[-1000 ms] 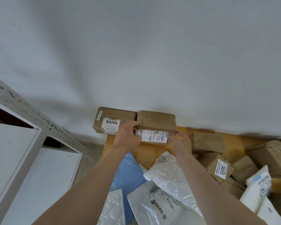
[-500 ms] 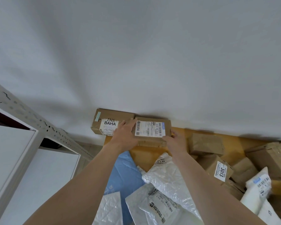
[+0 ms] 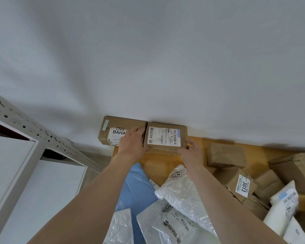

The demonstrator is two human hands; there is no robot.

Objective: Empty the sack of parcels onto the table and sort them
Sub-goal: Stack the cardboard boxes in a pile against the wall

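A small brown box with a white barcode label (image 3: 165, 136) lies flat at the back of the wooden table (image 3: 158, 166), against the white wall, label up. My left hand (image 3: 132, 143) grips its left end and my right hand (image 3: 192, 152) grips its right front corner. Touching it on the left is a brown box marked BAHA (image 3: 113, 131), partly hidden by my left hand. White plastic mailers (image 3: 180, 194) and a blue mailer (image 3: 136, 189) lie nearer me.
Several brown boxes are heaped at the right, among them a plain one (image 3: 225, 155) and one labelled 3013 (image 3: 241, 185). White padded parcels (image 3: 283, 206) sit at the far right. A grey metal shelf unit (image 3: 33, 138) stands left of the table.
The labelled box has been turned from standing on its side to lying flat, label up, and pushed back against the wall beside the BAHA box. Both hands stayed on it.
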